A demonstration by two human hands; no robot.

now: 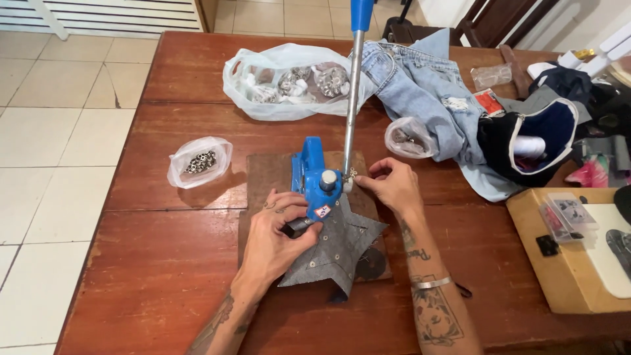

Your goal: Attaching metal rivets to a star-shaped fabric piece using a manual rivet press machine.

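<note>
On the wooden worktop (164, 263), the left hand (279, 240) presses a grey star-shaped denim piece (338, 246) flat under the blue hand press (317, 179), fingers curled on the cloth, while the right hand (392, 184) pinches small metal eyelets (350, 176) just beside the press head.

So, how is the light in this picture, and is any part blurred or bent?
Head view: soft, even daylight, with short shadows under the left hand and the star-shaped grey fabric; mild glare on the white plastic bag; the blue press and right hand look sharp; the wooden table edges bow slightly, as with a wide lens.
</note>
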